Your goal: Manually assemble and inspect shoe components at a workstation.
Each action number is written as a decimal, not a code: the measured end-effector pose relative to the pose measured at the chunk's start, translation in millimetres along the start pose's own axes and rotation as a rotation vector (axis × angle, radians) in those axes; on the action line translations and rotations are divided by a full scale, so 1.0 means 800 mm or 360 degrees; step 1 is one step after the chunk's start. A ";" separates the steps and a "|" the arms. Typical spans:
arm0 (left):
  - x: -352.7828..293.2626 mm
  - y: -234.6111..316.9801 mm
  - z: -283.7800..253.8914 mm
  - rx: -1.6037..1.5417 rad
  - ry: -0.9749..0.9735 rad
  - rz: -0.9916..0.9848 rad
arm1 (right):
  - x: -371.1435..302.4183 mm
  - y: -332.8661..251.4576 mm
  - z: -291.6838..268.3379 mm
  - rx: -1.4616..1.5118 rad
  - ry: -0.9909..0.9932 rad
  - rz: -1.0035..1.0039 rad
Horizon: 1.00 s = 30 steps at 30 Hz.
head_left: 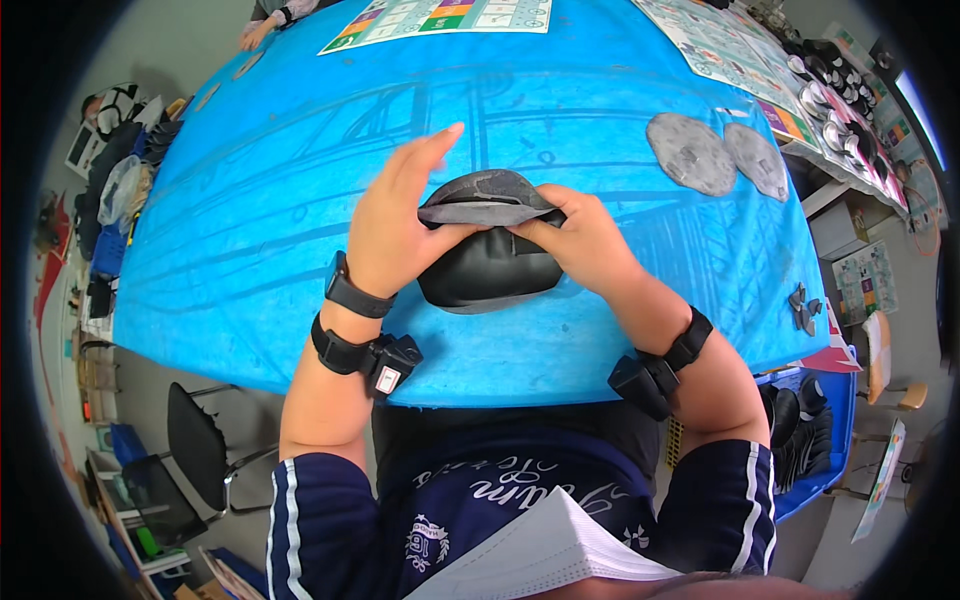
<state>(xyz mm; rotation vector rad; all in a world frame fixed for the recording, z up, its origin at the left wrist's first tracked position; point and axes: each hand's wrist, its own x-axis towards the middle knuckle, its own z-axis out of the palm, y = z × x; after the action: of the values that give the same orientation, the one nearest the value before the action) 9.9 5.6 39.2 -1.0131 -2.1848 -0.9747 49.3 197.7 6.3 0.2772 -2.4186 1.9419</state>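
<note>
In front of me on the table is a black, smooth, leather-like rounded piece [490, 272], with its far rim folded up and a grey inner edge [487, 213] showing. My right hand [580, 235] pinches the right end of that rim between thumb and fingers. At the left end, the thumb of my left hand [400, 210] touches the rim, while its other fingers stretch up and away, slightly blurred. Both wrists wear black straps with small black devices. What lies beneath the black piece is hidden.
A blue cloth covers the table [270, 250]. Two grey flat rounds [690, 153] lie at the right, with small dark scraps [804, 308] nearer the edge. Printed sheets [440, 25] lie at the far side. A blue crate [815, 440] of black pieces stands right; another person's hand [258, 35] shows far left.
</note>
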 end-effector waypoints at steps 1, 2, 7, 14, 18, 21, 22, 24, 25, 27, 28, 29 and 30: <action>-0.003 -0.003 -0.001 0.0003 0.0004 -0.0003 | -0.001 -0.003 -0.001 -0.0036 -0.0008 -0.0005; -0.007 -0.007 -0.002 -0.0291 -0.0209 -0.0303 | -0.002 -0.005 -0.002 -0.0072 -0.0015 -0.0009; -0.017 -0.020 0.003 -0.0715 -0.0433 -0.0659 | -0.001 -0.003 -0.003 -0.0014 0.0018 0.0002; -0.018 -0.020 0.014 -0.0870 -0.0238 -0.0764 | 0.001 0.009 -0.001 0.0122 0.0151 0.0020; -0.018 -0.018 0.009 -0.0908 -0.0376 -0.0907 | 0.006 0.016 -0.015 0.0407 -0.0135 0.0088; -0.021 -0.018 0.017 -0.1007 -0.0194 -0.0814 | 0.002 0.007 -0.019 0.0478 -0.0095 -0.0059; -0.020 -0.014 0.016 -0.1008 -0.0198 -0.0812 | 0.001 0.003 -0.022 0.0464 -0.0063 -0.0056; -0.016 -0.005 0.012 -0.0782 -0.0163 -0.0757 | 0.000 0.004 -0.023 0.0453 -0.0028 -0.0053; -0.015 -0.004 0.011 -0.0783 -0.0165 -0.0755 | 0.000 0.005 -0.020 0.0370 0.0017 -0.0019; -0.012 -0.002 0.012 0.0236 -0.0082 0.0260 | -0.003 0.003 -0.015 0.0286 0.0065 0.0016; -0.012 0.000 0.012 0.0240 -0.0083 0.0255 | -0.005 -0.001 -0.010 0.0317 0.0083 0.0017; -0.012 0.003 0.013 0.0242 -0.0055 0.0312 | -0.007 -0.003 -0.006 0.0348 0.0102 0.0019; -0.012 0.007 0.014 0.0244 -0.0026 0.0369 | -0.009 -0.004 -0.003 0.0350 0.0096 0.0020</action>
<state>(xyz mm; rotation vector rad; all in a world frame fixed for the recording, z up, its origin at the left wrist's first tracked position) 18.3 13.3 28.1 -1.1718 -2.0629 -0.6856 57.0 199.9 9.1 0.2055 -2.1772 2.1898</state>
